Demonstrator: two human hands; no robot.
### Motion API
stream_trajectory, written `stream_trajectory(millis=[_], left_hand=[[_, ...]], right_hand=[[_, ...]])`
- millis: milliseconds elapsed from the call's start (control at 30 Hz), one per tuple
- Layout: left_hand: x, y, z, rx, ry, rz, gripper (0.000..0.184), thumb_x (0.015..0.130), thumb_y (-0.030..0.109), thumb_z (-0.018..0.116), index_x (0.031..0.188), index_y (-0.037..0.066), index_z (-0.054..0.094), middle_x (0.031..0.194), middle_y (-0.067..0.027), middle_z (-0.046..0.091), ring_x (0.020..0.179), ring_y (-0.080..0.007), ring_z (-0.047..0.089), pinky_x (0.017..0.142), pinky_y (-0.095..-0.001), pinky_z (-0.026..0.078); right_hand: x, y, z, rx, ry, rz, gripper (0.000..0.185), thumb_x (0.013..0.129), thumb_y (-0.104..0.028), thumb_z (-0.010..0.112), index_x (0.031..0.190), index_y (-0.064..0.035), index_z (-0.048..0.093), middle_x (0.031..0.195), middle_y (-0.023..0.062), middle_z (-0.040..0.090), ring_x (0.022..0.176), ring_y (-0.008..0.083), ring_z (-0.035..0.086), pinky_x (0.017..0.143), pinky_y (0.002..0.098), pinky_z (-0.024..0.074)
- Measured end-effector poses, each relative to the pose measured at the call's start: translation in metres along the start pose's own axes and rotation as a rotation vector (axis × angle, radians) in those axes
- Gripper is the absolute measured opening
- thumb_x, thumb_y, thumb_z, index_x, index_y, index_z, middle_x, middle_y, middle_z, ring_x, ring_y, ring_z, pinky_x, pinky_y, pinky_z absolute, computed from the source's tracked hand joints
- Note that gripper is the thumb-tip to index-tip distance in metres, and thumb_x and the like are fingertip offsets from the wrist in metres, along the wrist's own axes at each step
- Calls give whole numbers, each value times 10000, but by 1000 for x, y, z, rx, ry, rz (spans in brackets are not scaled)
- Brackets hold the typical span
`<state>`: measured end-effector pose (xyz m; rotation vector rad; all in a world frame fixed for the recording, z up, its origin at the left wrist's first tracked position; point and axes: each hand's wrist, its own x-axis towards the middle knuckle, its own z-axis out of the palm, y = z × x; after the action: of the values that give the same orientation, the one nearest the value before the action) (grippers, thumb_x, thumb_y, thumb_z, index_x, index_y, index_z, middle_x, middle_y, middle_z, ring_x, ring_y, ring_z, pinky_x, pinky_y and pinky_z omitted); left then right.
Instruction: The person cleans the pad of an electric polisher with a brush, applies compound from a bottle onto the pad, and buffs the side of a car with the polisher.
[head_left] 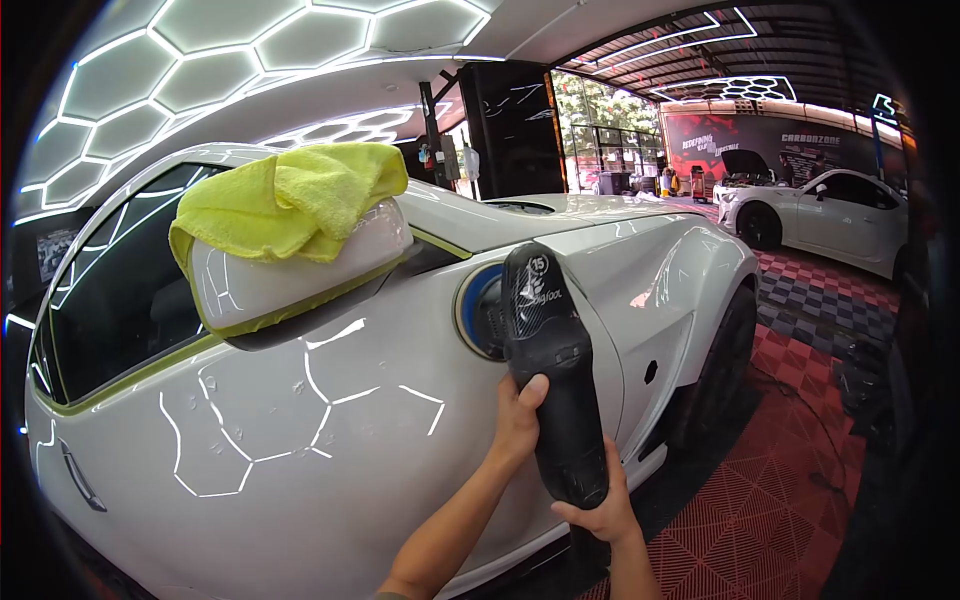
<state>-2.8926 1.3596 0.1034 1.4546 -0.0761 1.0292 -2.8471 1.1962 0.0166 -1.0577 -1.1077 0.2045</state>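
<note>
The long black polishing machine (pixel 562 400) is at the side of the white glossy car (pixel 330 450), with its head up and its rear end down. Its round blue-edged pad (pixel 467 310) faces the side panel and seems to touch it, below the front corner of the side window (pixel 130 290). The grip of the left hand (pixel 515 418) is closed on the middle of the machine, with the thumb on its body. The grip of the right hand (pixel 610 505) is closed around the rear end, lower down. To the left of the machine, a yellow-green soft cloth (pixel 290 200) lies over the white side mirror (pixel 300 265), which has green tape (pixel 290 312) along its lower edge. Farther right, behind the red and dark tiled floor (pixel 770 450), stands another white car (pixel 840 215) with its hood open.
</note>
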Motion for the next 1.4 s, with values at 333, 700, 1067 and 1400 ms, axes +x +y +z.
stream_trajectory(millis=[333, 700, 1067, 1400], left_hand=[[27, -20, 55, 47, -48, -64, 464, 943, 388, 644, 1110, -44, 637, 974, -79, 683, 863, -147, 640, 784, -298, 515], [-15, -98, 92, 81, -205, -253, 610, 897, 497, 673, 1155, -54, 626, 1011, -147, 687, 896, -205, 666, 823, -343, 530], [-75, -76, 69, 221, -384, -162, 764, 831, 432, 751, 1320, -99, 498, 1145, -222, 667, 1087, -290, 642, 989, -408, 475], [-109, -78, 8, 147, -277, -129, 797, 778, 362, 760, 1363, -85, 455, 1181, -211, 649, 1070, -279, 628, 977, -398, 475]], right_hand=[[1, 3, -37, 224, 109, 242, 881, 675, -139, 872, 1396, -13, 382, 1191, 116, 579, 1060, 203, 610, 925, 327, 504], [-68, 54, -54, 378, 304, 169, 909, 719, -80, 820, 1457, -59, 289, 1010, 135, 589, 688, 235, 650, 516, 346, 556], [-124, 122, -8, 420, 350, 41, 925, 713, -370, 861, 1407, -78, 324, 972, 122, 569, 712, 203, 627, 501, 310, 549], [-154, 140, 17, 138, 210, 128, 1109, 728, -371, 819, 1570, -120, 142, 1275, 160, 459, 1042, 275, 542, 828, 426, 498]])
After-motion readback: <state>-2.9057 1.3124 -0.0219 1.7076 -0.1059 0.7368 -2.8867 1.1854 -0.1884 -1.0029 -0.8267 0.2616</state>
